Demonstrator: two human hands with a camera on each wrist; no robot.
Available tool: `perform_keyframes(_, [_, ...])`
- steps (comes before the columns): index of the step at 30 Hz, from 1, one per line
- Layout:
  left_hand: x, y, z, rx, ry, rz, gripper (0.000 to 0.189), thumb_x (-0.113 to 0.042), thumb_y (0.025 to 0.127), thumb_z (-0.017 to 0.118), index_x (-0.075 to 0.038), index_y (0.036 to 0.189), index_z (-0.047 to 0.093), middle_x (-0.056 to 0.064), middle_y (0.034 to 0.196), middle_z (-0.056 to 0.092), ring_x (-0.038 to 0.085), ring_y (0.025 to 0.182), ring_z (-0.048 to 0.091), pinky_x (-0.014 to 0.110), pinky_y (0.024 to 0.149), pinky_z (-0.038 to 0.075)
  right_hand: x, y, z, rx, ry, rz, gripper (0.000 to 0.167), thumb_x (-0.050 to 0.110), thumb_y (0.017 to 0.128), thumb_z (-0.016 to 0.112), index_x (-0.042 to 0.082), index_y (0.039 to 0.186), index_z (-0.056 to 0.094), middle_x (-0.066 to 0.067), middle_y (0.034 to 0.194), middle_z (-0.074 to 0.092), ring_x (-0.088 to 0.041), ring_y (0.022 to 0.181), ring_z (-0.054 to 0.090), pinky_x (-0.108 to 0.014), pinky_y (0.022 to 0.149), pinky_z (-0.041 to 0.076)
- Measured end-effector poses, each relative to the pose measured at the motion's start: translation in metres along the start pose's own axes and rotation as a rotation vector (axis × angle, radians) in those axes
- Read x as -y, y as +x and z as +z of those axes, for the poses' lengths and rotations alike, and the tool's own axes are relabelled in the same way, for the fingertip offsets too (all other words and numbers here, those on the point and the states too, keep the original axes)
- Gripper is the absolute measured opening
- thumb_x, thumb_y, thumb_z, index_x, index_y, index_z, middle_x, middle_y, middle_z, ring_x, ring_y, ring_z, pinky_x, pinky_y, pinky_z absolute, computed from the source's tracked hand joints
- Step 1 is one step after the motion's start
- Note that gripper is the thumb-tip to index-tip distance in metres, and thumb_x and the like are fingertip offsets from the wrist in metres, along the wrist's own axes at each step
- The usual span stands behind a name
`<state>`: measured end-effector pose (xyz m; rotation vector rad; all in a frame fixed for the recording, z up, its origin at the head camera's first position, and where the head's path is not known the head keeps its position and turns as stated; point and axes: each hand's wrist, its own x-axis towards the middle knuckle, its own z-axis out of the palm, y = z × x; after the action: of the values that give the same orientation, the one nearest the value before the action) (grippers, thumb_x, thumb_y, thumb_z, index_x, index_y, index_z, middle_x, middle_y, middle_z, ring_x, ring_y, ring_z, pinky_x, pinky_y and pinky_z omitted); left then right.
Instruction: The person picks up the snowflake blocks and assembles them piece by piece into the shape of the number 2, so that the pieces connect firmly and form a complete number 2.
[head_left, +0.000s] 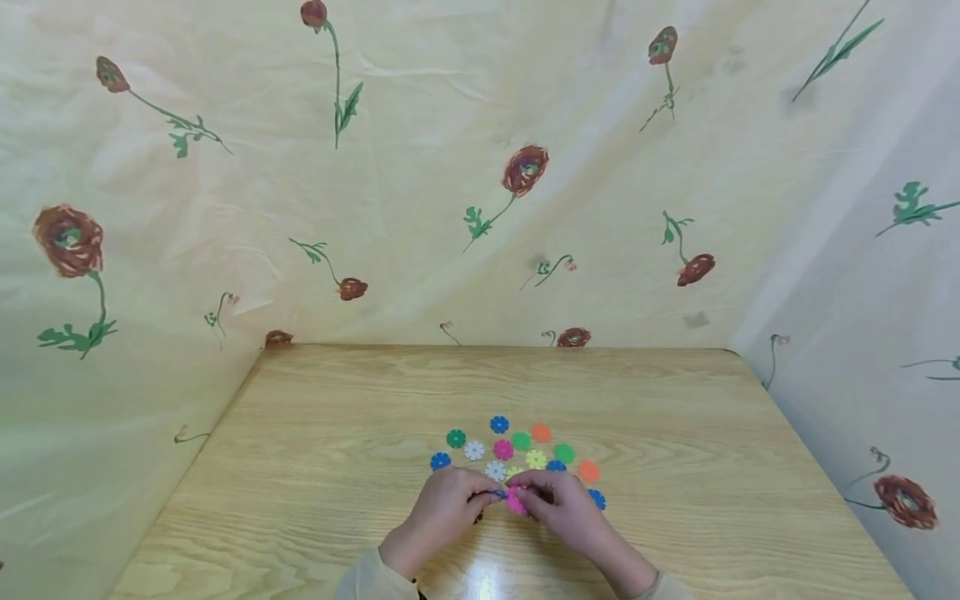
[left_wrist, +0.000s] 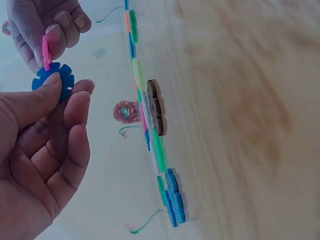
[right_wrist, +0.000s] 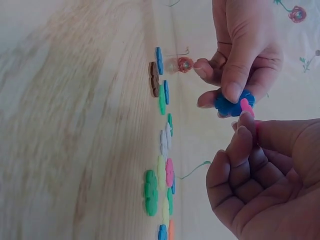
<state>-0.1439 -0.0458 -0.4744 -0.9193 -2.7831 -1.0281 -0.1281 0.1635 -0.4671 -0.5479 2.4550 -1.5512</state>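
Observation:
Between thumb and fingertips, my left hand (head_left: pixel 447 507) pinches a blue notched plastic disc (left_wrist: pixel 66 84), the snowflake-shaped interlocking kind. A pink interlocking disc (head_left: pixel 515 502) is pinched in my right hand (head_left: pixel 567 510). Both hands come together low over the front middle of the table. In the left wrist view the pink disc stands edge-on against the blue one's notched rim, crosswise to it. Seen from the right wrist, the pink edge overlaps the blue rim; right fingers hide much of the pink disc. I cannot tell how deeply the two discs interlock.
Loose discs lie on the wooden table (head_left: pixel 315 433) just beyond the hands, among them blue (head_left: pixel 499 425), dark green (head_left: pixel 456 438), white (head_left: pixel 474 451) and orange (head_left: pixel 588 471). A brown disc (left_wrist: pixel 156 107) lies nearer. Floral sheeting (head_left: pixel 420 183) borders the table's back and sides.

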Motion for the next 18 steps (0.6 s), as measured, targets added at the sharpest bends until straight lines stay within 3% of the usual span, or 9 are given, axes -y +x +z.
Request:
perform_keyframes(8, [-0.0073,0.0020,0.0047,-0.008,0.133,0.048,0.010,-0.015,0.088,0.071,-0.015,0.095,0.078,-0.005,0.090,0.074,0.003,0.082,0.068,0.014,0.070,0.051,0.0001,0.0051,0.0033,-0.022,-0.041,0.029,0.015,0.006,0.095,0.060,0.004,0.104,0.072,-0.004,0.073,0.063,-0.007,0.060,0.054,-0.022,0.052,0.047])
perform_keyframes(14, [-0.0053,0.0019,0.0035,0.041,0.029,-0.031,0.013,-0.018,0.091,0.069,-0.014,0.101,0.075,-0.008,0.091,0.072,0.000,0.080,0.064,0.016,0.069,0.051,-0.0056,0.0082,0.0023,-0.015,-0.008,0.034,0.017,0.009,0.098,0.057,0.004,0.108,0.071,-0.002,0.073,0.062,-0.009,0.062,0.054,-0.022,0.054,0.047])
perform_keyframes(18, [-0.0050,0.0022,-0.0002,0.092,-0.005,-0.059,0.037,-0.035,0.089,0.071,-0.015,0.120,0.068,-0.007,0.097,0.071,-0.003,0.074,0.058,0.018,0.065,0.049,-0.0062,0.0100,0.0017,-0.018,0.001,0.036,0.021,0.013,0.099,0.058,0.006,0.116,0.066,0.000,0.068,0.057,-0.007,0.057,0.048,-0.021,0.049,0.042])
